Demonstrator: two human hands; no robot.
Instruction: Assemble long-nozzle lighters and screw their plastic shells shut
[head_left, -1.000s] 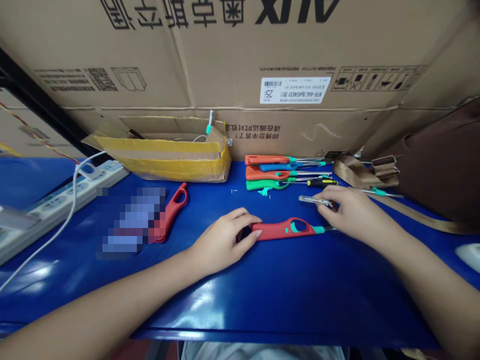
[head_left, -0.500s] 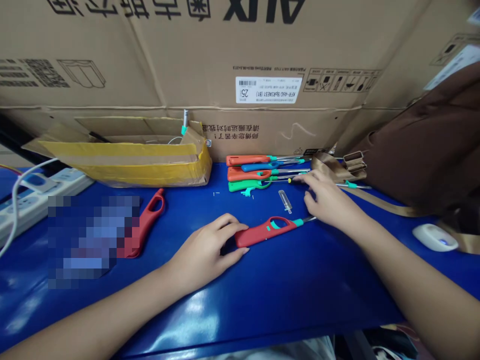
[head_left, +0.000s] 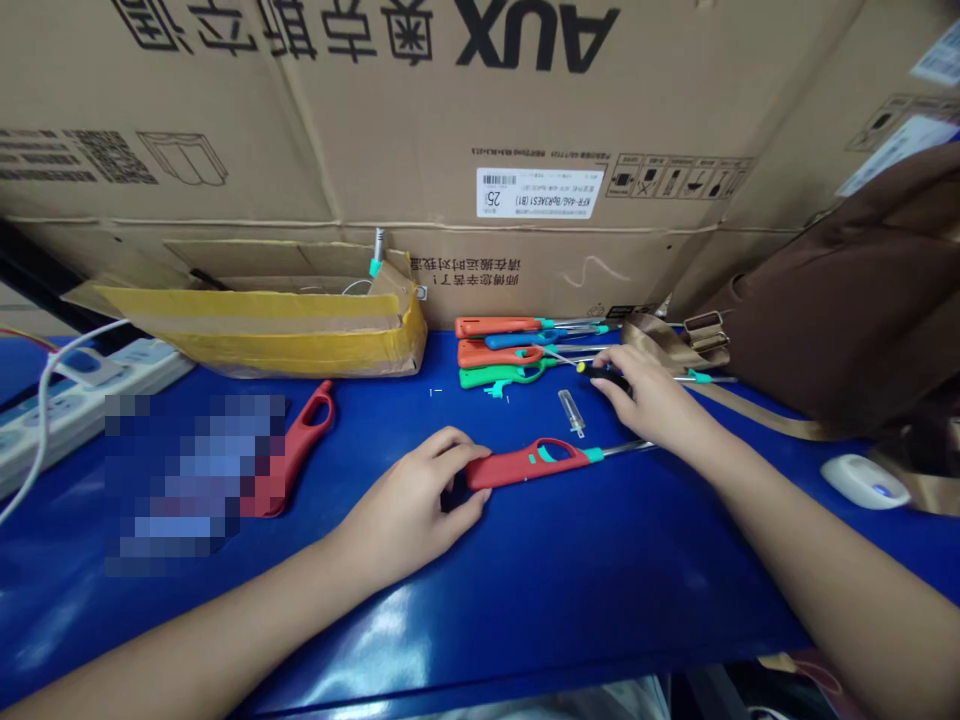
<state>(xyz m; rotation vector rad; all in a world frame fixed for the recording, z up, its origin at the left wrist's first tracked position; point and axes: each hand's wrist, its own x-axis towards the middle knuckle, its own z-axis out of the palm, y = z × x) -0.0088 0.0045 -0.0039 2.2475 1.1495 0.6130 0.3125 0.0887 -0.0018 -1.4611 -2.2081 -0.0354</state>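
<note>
A red long-nosed lighter (head_left: 540, 464) with a teal trigger lies on the blue table (head_left: 525, 600). My left hand (head_left: 409, 505) is curled round its handle end, pinning it down. My right hand (head_left: 651, 395) sits further back with its fingers closed on a black-and-yellow screwdriver (head_left: 600, 374). A small clear tube (head_left: 571, 412) lies loose between the lighter and that hand. Just behind is a row of several lighters (head_left: 517, 350) in orange, blue and green.
A yellow-taped cardboard tray (head_left: 262, 325) stands at the back left, a white power strip (head_left: 67, 400) with a cable at the far left. A red lighter half (head_left: 300, 440) lies by a blurred patch. Brown bag (head_left: 840, 300) and white mouse (head_left: 862, 480) sit right. Large cartons form the back wall.
My right hand put down the clear tube, moved back to the row of lighters and closed on the screwdriver. My left hand stayed on the red lighter.
</note>
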